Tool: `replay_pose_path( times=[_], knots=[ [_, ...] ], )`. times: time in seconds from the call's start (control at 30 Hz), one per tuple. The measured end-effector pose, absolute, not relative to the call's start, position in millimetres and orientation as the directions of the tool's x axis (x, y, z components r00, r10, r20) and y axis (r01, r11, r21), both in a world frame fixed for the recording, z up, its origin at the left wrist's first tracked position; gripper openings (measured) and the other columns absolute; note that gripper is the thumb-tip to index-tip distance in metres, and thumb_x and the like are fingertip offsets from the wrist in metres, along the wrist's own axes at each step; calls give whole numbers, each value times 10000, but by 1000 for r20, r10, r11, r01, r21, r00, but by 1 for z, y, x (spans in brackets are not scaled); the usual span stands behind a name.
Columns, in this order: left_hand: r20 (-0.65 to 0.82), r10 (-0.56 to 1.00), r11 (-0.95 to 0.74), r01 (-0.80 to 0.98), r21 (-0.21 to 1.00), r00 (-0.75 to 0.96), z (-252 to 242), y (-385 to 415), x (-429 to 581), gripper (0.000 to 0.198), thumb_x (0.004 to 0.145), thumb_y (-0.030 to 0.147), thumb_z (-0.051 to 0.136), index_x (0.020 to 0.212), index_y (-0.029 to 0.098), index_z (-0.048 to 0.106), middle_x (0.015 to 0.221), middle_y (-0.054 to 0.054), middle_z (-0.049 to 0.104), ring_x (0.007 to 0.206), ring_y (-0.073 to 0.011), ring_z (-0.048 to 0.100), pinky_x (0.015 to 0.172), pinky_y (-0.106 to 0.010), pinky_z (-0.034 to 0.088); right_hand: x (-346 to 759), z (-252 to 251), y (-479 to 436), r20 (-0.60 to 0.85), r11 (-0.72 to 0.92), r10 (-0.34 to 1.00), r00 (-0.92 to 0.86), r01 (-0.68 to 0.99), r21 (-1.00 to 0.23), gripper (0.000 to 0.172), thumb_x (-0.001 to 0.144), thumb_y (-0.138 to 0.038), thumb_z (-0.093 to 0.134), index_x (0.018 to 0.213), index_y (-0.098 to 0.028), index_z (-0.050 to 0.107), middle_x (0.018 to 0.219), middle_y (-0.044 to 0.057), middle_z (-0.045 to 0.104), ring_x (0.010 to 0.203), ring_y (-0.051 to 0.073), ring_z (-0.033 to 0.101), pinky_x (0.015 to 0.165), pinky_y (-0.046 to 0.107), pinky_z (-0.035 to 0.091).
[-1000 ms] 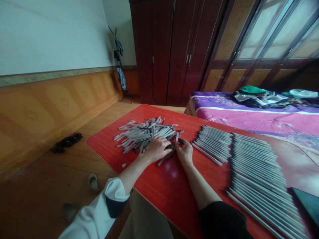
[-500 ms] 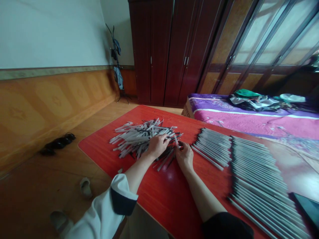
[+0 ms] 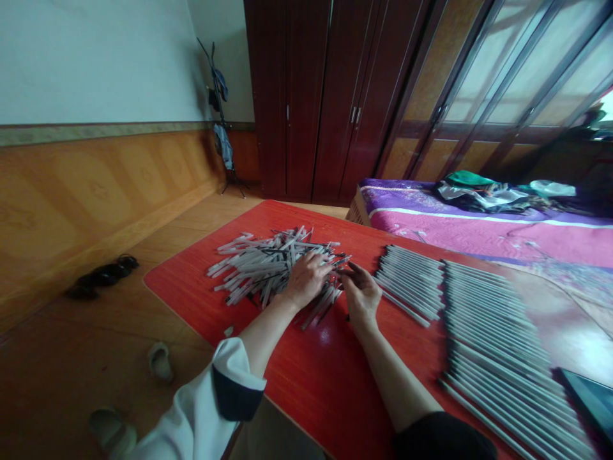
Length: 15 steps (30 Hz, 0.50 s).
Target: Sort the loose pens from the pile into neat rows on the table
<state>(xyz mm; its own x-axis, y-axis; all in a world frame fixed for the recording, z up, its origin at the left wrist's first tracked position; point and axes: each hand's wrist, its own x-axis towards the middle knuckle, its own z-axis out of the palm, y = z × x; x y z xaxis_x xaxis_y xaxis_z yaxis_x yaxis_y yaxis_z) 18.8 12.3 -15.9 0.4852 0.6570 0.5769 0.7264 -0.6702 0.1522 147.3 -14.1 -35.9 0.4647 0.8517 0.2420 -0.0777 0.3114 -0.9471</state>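
Observation:
A loose pile of thin whitish sticks [image 3: 258, 265], some with dark ends, lies on the red table [image 3: 230, 220]. My left hand [image 3: 306, 281] rests over the pile's right side, its fingers bent together around something too small to make out. Close beside it, at the pile's right edge, my right hand [image 3: 363, 295] has thumb and fingertips drawn together; whatever is between them is hidden or blurred. To the right lies a short row of whitish sticks [image 3: 412, 281], side by side with black ends aligned. Beyond it is a longer row of similar sticks [image 3: 502, 345].
A dark flat device [image 3: 587, 399] lies at the table's right edge. Behind the table stand a bed [image 3: 421, 223] with clothes on it and a dark red wardrobe [image 3: 306, 128]. Slippers [image 3: 160, 362] and a black object [image 3: 105, 275] are on the floor at left.
My right hand has shifted slightly right and its fingers have straightened; the pale stick upright at its fingertips no longer shows there. My left hand has moved slightly right, towards it.

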Motion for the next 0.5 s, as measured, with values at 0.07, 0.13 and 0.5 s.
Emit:
replay_pose_path(
  times=[0.07,0.13,0.5],
  knots=[
    [575,644,-680,722,128,505,-16,14,17,177,876,241,493,940,200,653,908,-53,645,954,-204,538,828,-335,449,147,-30,-15,208,329,851,481,-181,-927,405,617,-320,672,966,-124,608,741,47,682,599,157,619,548,280,487],
    [608,641,-670,728,145,469,-16,16,16,174,883,248,484,905,187,645,833,-46,654,897,-195,548,803,-323,448,152,-27,-14,175,317,833,525,-195,-928,399,663,-372,642,973,-122,611,755,53,673,597,160,614,538,290,486],
    [751,648,-533,778,331,125,-22,23,14,123,845,191,527,936,179,609,879,-63,676,856,-191,604,771,-289,463,183,-33,-17,386,272,914,-127,896,-349,435,692,-68,450,1034,-203,682,1088,81,621,1021,238,490,790,309,460]
  ],
)
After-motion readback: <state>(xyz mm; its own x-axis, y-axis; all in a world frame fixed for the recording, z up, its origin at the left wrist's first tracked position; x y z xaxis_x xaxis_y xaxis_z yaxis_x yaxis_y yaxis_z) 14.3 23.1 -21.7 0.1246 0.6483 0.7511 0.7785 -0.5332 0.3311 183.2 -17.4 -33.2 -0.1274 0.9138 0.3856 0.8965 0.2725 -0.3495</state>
